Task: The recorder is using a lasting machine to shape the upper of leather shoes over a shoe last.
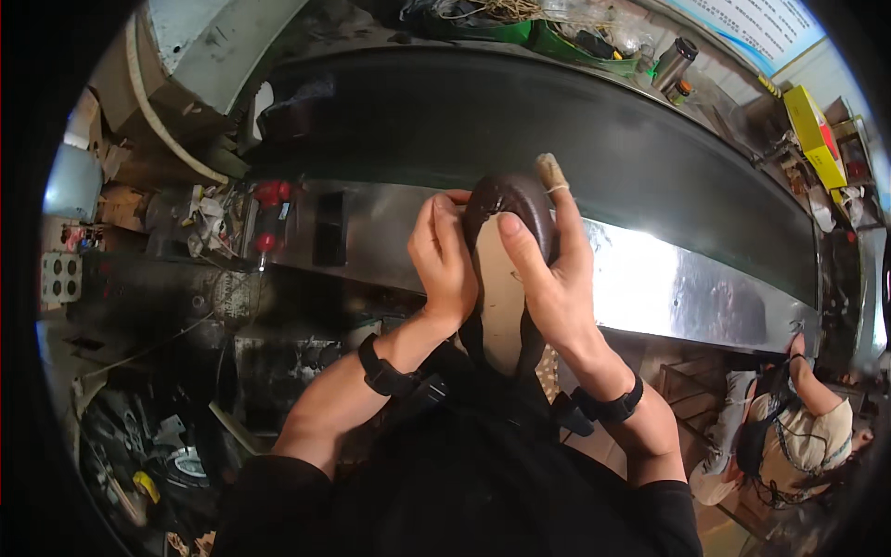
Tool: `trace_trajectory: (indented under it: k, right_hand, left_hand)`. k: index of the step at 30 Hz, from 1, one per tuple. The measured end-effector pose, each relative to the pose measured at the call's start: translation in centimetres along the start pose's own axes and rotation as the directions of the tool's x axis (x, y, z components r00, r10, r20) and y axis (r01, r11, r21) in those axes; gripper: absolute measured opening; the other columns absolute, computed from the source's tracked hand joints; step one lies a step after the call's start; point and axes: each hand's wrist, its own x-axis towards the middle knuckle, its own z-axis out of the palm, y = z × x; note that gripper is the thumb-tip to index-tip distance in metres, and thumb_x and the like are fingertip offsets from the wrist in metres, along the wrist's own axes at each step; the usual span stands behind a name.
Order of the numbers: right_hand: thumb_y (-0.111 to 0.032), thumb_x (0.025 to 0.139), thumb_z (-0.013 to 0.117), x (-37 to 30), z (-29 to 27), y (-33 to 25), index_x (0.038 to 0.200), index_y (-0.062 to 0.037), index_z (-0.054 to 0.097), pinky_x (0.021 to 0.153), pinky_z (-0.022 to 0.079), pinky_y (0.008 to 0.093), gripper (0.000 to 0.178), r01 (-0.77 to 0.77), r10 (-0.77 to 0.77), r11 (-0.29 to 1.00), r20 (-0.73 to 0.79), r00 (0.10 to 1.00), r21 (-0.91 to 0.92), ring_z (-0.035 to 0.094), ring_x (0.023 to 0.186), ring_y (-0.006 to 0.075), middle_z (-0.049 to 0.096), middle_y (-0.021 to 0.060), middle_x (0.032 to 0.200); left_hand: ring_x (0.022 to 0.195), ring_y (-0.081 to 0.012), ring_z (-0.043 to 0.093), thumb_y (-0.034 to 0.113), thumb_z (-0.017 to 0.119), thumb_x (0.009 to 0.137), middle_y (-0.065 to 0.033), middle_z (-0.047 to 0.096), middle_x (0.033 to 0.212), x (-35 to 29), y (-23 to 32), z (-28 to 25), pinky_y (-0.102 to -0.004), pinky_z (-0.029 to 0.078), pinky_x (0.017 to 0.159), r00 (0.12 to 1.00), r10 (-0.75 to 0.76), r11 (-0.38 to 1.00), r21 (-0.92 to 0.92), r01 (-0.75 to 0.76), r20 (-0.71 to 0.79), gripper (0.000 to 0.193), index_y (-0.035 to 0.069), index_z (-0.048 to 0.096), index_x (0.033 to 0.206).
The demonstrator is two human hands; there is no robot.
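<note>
Behind runs a dark conveyor belt [557, 121] (steel-edged); both hands, left hand [444, 260] and right hand [548, 269], clasp a brown shoe [506, 269], fingers pressed around it, sole up.

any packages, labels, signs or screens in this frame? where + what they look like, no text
Wall sign: top right, behind the conveyor belt; white sheet with dark print and a blue border.
Yellow box: far right beside the belt's end; long, flat, yellow with a red patch.
Metal can: top, behind the belt; upright, silver, dark band.
No screens in view.
The left hand and right hand hold a dark shoe, no label visible.
</note>
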Motion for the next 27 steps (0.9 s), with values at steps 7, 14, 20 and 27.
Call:
trace_trajectory:
  k: [7,14,20,27]
  right_hand:
    - [-0.023,0.096,0.073,2.5,-1.5,1.1,0.148,0.0044,0.045,0.087,0.052,0.0257,0.065,-0.193,0.286,0.887,-0.171,0.943,0.420,0.064,0.101,0.0116,0.067,0.0083,0.117]
    - [-0.021,0.095,0.074,3.7,-2.5,-0.4,0.134,0.0030,0.058,0.080,0.053,0.0246,0.049,-0.072,0.213,0.939,-0.404,0.890,0.336,0.066,0.092,0.0109,0.070,0.0062,0.108]
    - [-0.020,0.094,0.076,7.1,-12.7,3.8,0.133,0.0020,0.061,0.082,0.053,0.0251,0.047,0.031,0.133,0.952,-0.502,0.855,0.304,0.066,0.094,0.0115,0.071,0.0068,0.111]
    - [-0.001,0.080,0.086,10.6,-32.6,13.1,0.143,0.0039,0.052,0.093,0.054,0.0294,0.072,0.124,-0.236,0.972,-0.819,0.523,-0.201,0.065,0.107,0.0199,0.066,0.0129,0.127]
  left_hand:
    - [0.094,-0.0101,0.058,0.038,0.044,0.110,-0.0068,0.065,0.103,4.5,-1.5,1.1,-0.0267,0.047,0.085,0.781,-0.377,0.737,-0.350,0.579,0.498,0.042,0.000,0.060,0.117]
    - [0.091,-0.0209,0.061,0.047,0.034,0.111,-0.0099,0.063,0.102,3.2,-3.7,5.7,-0.0350,0.049,0.085,0.795,-0.037,0.980,-0.134,0.147,0.605,0.052,-0.002,0.054,0.117]
    - [0.123,-0.0174,0.056,0.055,0.050,0.105,-0.0102,0.060,0.132,6.9,-3.9,8.7,-0.0362,0.043,0.106,0.575,-0.414,0.762,-0.077,0.643,0.706,0.058,0.004,0.056,0.133]
    - [0.113,-0.0254,0.066,0.049,0.048,0.106,-0.0145,0.068,0.119,8.4,-7.4,-3.5,-0.0381,0.048,0.103,0.555,-0.732,0.557,-0.122,0.822,0.397,0.051,0.003,0.059,0.126]
